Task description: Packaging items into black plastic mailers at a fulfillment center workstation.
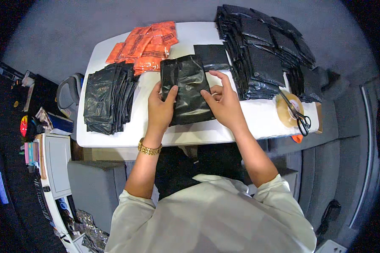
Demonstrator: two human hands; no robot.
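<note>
- Step in hand, as I judge it: flattening or folding one black plastic bag (189,90) lying mid-counter (261,120).
- Left hand (159,110) pinches its left edge; right hand (223,101), fingers spread, presses its right edge.
- Next move likely needs a firm crease, then placing it on the left black stack (105,97).

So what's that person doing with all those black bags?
A person sits at a white table with a shiny black plastic bag lying flat in front of them. The left hand grips its left edge and the right hand presses on its right side. A pile of black bags lies to the left, a bigger stack to the right, and orange packets behind. Scissors rest on a tape roll.
</note>
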